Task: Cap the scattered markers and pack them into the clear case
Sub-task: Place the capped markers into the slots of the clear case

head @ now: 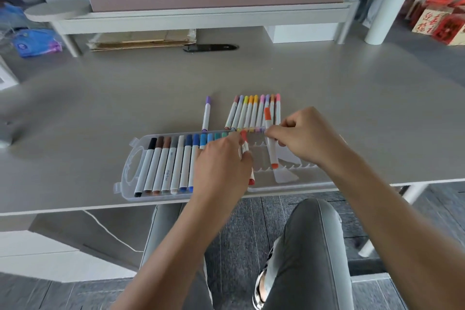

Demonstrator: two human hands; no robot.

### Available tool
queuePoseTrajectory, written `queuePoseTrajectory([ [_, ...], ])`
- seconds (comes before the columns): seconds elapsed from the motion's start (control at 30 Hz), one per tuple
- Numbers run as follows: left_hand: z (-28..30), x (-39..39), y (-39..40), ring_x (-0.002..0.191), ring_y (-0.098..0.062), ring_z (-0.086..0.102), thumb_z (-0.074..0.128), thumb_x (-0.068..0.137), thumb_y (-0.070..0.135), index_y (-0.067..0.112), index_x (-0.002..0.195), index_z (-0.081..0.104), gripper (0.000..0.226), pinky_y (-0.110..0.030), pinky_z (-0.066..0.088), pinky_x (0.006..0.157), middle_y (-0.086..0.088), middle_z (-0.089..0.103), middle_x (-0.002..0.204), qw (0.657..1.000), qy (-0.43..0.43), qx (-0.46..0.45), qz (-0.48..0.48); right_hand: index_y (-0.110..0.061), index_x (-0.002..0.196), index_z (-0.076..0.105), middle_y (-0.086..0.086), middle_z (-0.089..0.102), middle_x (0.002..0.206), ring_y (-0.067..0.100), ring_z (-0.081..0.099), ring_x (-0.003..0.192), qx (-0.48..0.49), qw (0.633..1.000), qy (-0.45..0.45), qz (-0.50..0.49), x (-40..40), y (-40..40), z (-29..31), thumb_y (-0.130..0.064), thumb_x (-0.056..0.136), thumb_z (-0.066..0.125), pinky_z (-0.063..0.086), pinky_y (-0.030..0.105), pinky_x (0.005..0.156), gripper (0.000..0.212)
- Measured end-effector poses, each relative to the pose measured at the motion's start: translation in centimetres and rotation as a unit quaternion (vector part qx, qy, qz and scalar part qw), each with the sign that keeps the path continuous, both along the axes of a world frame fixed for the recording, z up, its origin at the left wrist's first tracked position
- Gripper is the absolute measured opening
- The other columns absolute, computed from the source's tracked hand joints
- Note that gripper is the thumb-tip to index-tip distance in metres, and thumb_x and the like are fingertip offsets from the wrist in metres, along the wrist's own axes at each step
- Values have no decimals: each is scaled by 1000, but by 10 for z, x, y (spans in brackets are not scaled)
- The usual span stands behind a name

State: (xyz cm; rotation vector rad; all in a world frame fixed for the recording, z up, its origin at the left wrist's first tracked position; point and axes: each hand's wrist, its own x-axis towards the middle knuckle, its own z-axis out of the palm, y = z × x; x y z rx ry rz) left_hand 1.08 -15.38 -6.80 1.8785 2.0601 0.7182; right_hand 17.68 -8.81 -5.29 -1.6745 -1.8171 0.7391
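Markers (161, 166) fill the left slots of the clear case (125, 171) at the desk's (100, 98) near edge; my left hand (221, 166) grips a red marker (245, 147) over the case, my right hand (307, 136) pinches an orange marker (272, 156), with more capped markers (254, 112) lying behind

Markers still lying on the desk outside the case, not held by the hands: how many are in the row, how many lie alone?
Markers in the row: 9
Lone purple-capped marker: 1
Total: 10
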Motion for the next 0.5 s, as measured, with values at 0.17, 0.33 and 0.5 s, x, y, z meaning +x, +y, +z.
queuePoseTrajectory([
  [0.17,-8,-2,-5,98,-20,64,60,97,38,31,124,68,29,-40,50,93,5,73,99,999,14,44,-4,3,73,74,14,63,53,7,34,29,-30,999,-22,32,-5,-10,2,-33,89,74,31,23,49,39],
  [0.33,-16,0,-6,107,-23,58,56,99,37,27,120,68,26,-40,41,94,3,68,106,995,68,69,-23,0,71,75,9,67,56,6,40,34,-35,999,-35,24,-5,-11,1,-34,88,75,36,24,52,38],
  [0.5,-17,-9,-7,100,-21,51,45,105,34,31,120,70,29,-37,38,89,5,59,94,989,117,68,-57,-9,65,76,12,73,64,19,61,53,-34,998,-42,30,-9,-16,-3,-35,89,76,52,32,62,35],
])
